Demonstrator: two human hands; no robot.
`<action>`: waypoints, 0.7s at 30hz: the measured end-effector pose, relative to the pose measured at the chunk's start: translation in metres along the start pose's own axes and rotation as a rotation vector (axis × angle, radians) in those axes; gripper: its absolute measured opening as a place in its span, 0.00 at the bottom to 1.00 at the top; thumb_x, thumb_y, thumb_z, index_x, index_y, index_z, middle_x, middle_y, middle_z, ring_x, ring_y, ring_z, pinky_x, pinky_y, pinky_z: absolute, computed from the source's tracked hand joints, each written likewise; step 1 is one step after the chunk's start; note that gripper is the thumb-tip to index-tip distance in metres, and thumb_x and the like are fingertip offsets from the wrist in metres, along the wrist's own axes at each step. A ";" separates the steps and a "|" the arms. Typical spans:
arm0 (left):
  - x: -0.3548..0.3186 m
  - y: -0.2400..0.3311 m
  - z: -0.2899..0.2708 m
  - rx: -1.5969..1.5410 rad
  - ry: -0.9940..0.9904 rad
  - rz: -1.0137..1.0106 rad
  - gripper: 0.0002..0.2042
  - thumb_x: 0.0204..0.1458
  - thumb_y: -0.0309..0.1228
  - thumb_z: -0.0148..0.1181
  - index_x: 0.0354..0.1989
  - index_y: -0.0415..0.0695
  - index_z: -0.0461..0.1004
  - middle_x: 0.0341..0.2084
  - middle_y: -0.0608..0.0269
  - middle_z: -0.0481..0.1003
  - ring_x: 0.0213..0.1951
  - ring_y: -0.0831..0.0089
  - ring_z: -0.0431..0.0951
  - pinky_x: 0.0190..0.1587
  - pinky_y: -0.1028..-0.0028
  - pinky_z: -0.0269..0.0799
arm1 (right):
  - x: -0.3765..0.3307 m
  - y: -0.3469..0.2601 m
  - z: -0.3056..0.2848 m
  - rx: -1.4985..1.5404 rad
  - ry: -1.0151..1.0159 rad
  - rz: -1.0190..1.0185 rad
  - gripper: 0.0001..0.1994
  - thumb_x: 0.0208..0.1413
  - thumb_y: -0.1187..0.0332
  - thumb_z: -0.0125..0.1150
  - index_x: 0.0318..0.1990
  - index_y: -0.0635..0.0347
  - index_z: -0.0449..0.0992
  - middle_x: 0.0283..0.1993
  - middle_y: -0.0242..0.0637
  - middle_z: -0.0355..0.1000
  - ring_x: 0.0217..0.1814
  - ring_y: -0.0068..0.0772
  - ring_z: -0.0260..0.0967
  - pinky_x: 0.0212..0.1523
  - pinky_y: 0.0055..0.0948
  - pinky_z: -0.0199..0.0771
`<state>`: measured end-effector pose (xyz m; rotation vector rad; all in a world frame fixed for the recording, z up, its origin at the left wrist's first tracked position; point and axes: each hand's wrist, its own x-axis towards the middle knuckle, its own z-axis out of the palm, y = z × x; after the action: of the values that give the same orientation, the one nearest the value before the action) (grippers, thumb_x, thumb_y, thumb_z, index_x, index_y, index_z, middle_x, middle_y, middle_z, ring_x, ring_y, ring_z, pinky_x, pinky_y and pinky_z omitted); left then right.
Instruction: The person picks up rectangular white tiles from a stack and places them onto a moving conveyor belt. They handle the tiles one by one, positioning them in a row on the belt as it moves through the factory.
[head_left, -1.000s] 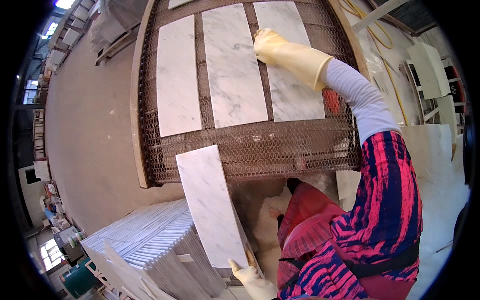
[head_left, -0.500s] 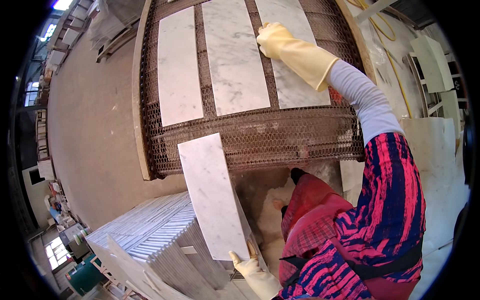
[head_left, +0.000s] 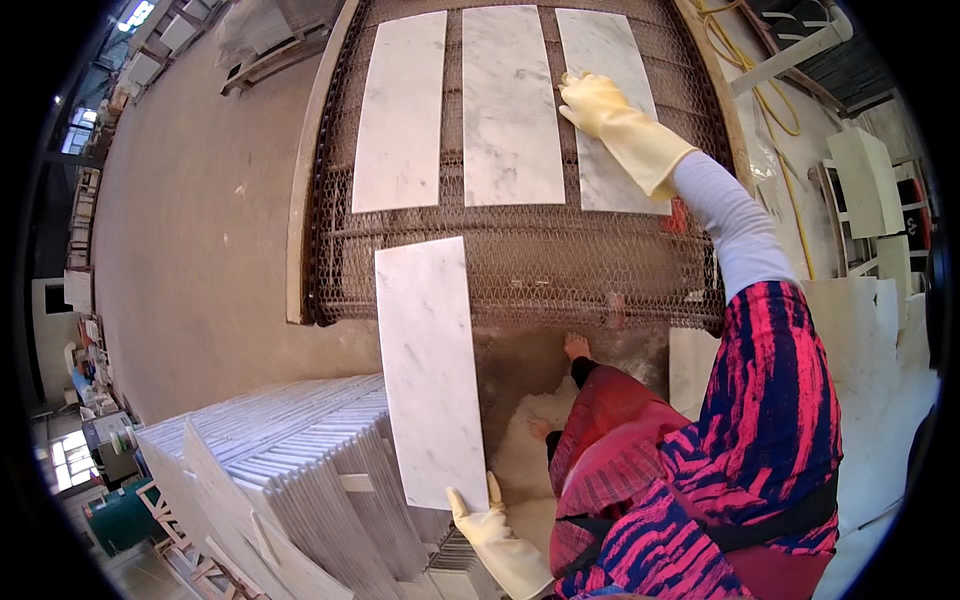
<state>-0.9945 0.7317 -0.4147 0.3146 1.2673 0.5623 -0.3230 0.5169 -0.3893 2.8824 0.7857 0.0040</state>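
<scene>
My left hand, in a cream rubber glove, grips the near end of a long white marble tile, thumb on top. The tile's far end is above the near edge of a wire-mesh conveyor belt. On the belt lie a left marble tile, a middle marble tile and a right marble tile, side by side with gaps between. My right hand, gloved alike, is closed with its fingertips bent over the left edge of the right tile. The undersides of its fingers are hidden.
Stacked thin slabs stand on edge at the lower left, beside the held tile. A wooden rail borders the belt's left side. Pale blocks and a yellow hose are at the right.
The whole view has turned slightly, and the belt tiles now look straighter. My left hand still grips its tile, which appears more upright. My right hand stays at the right tile's left edge.
</scene>
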 end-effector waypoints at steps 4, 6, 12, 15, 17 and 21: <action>-0.003 -0.002 0.003 0.086 -0.025 0.073 0.21 0.65 0.41 0.58 0.61 0.41 0.71 0.56 0.55 0.75 0.54 0.55 0.77 0.53 0.50 0.83 | -0.068 -0.015 -0.002 -0.059 -0.052 -0.110 0.22 0.67 0.57 0.52 0.60 0.64 0.73 0.66 0.49 0.69 0.66 0.49 0.67 0.65 0.39 0.70; -0.004 -0.002 0.002 0.059 -0.048 0.073 0.20 0.66 0.40 0.56 0.61 0.40 0.70 0.57 0.55 0.74 0.55 0.55 0.76 0.53 0.50 0.83 | -0.111 -0.027 -0.009 -0.083 -0.107 -0.152 0.24 0.68 0.56 0.52 0.63 0.63 0.71 0.67 0.49 0.68 0.66 0.49 0.66 0.67 0.39 0.67; 0.020 0.000 -0.014 0.139 -0.146 0.072 0.19 0.67 0.37 0.54 0.62 0.41 0.70 0.58 0.54 0.73 0.55 0.52 0.75 0.54 0.48 0.83 | -0.271 -0.055 -0.016 0.174 0.153 -0.231 0.18 0.65 0.59 0.58 0.55 0.59 0.76 0.56 0.46 0.75 0.60 0.47 0.70 0.63 0.45 0.67; 0.019 0.006 -0.012 -0.009 -0.263 -0.034 0.19 0.67 0.36 0.54 0.61 0.39 0.70 0.57 0.53 0.73 0.55 0.51 0.76 0.53 0.50 0.84 | -0.352 -0.078 -0.011 0.316 0.327 -0.231 0.17 0.62 0.61 0.61 0.55 0.59 0.76 0.54 0.45 0.76 0.58 0.50 0.71 0.63 0.46 0.68; 0.021 0.015 -0.007 -0.101 -0.301 -0.112 0.19 0.67 0.34 0.54 0.63 0.39 0.68 0.57 0.51 0.73 0.55 0.52 0.76 0.53 0.52 0.84 | -0.398 -0.100 -0.009 0.396 0.324 -0.194 0.16 0.60 0.62 0.63 0.53 0.58 0.78 0.53 0.45 0.78 0.58 0.51 0.72 0.62 0.46 0.70; 0.032 0.035 -0.009 -0.194 -0.351 -0.201 0.18 0.68 0.33 0.53 0.62 0.37 0.69 0.56 0.49 0.74 0.54 0.50 0.77 0.52 0.52 0.84 | -0.481 -0.137 0.007 0.467 0.054 -0.100 0.15 0.60 0.60 0.62 0.52 0.54 0.79 0.49 0.45 0.80 0.55 0.52 0.75 0.57 0.46 0.74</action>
<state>-1.0050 0.7783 -0.4251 0.1144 0.8854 0.4314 -0.8062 0.3894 -0.3985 3.2819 1.0639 -0.1307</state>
